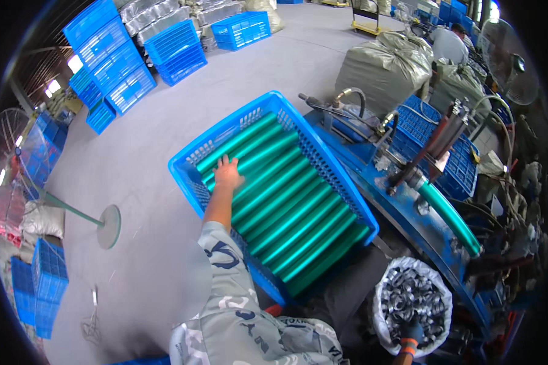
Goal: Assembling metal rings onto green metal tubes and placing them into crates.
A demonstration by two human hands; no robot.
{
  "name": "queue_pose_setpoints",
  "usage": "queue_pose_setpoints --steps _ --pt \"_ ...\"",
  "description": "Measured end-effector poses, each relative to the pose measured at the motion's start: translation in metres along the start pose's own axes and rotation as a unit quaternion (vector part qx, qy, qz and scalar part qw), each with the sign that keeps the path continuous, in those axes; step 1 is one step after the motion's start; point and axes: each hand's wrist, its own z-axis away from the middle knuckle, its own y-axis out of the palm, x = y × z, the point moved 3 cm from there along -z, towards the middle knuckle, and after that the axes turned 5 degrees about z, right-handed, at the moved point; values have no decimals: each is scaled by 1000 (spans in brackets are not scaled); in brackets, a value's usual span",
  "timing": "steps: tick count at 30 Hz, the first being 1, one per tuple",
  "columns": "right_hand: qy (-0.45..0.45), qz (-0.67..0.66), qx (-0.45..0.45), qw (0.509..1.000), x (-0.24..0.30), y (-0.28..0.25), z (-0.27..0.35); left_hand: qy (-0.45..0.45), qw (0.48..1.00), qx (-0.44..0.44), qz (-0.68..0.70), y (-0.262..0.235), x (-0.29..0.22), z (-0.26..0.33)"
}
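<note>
My left hand (228, 175) lies bare on the green tubes (280, 188), its fingers spread and closed on nothing. These tubes are glossy and lie side by side in a blue plastic crate (342, 173) in front of me. My right hand (411, 332), in a dark glove with an orange cuff, reaches down into a white-lined container (382, 322) of small metal rings or clamps (415, 298). Its fingers are hidden among the metal pieces. Beyond it on the right, another green tube (449, 219) extends from a fitting on a blue machine (402, 204).
Stacked blue crates (112, 58) stand at the far left, near more crates (175, 52). A fan stand's round base (109, 226) rests on the floor to my left. Large wrapped sacks (383, 70) stand behind the machine. A person (449, 45) is at the far right.
</note>
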Motion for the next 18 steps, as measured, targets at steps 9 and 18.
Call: queue_pose_setpoints --steps 9,18 --pt "11 20 -4 1000 -12 -18 55 49 998 -47 12 33 -14 71" --pt "135 -571 -138 798 -15 -43 94 196 957 -146 156 78 -132 137"
